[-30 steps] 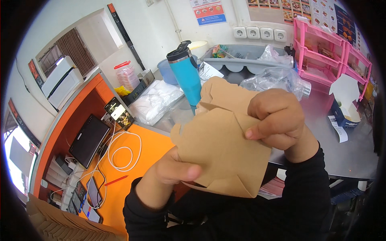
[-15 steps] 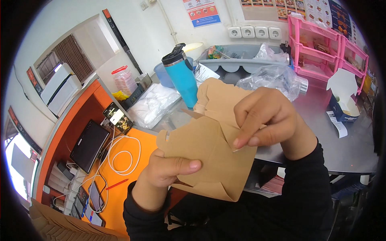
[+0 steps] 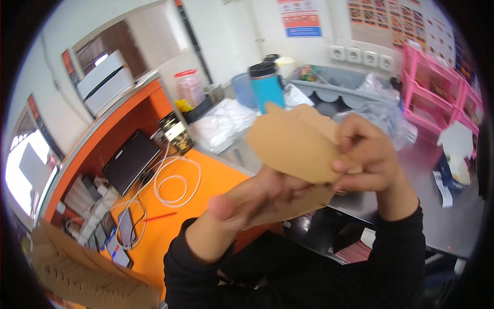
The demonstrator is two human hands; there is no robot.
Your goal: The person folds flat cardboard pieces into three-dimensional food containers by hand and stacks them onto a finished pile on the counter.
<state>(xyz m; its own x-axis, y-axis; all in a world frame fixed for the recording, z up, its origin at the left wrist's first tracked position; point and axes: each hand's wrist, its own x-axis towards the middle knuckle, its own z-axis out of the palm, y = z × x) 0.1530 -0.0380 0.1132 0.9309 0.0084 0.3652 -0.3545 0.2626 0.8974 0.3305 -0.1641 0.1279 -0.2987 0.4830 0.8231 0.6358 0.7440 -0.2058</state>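
From my remote seat I have only the head view, and in it the brown paperboard carton [image 3: 290,139] is up in the air between the two hands, in front of the chest and clear of both surfaces. The right hand [image 3: 348,172] is narrow, thumb and fingers pinched on the carton's right corner, which I take to be a way of keeping the panels together there. The left hand [image 3: 262,198] runs in beneath the upper panel with its thumb standing well away; it seems to prop the board from below, but blur and overlap mean I cannot tell whether its fingers grip. Past the carton, a teal tumbler [image 3: 267,91] stands upright on the steel tabletop [image 3: 437,226], near a grey tray [image 3: 329,80]. To the left, a smartphone [image 3: 177,135] leans with its screen lit (tilted, I suspect, so it can be read at a glance), and a white cable [image 3: 200,177] lies looped on the orange tabletop [image 3: 221,180], near a red pen [image 3: 161,216].
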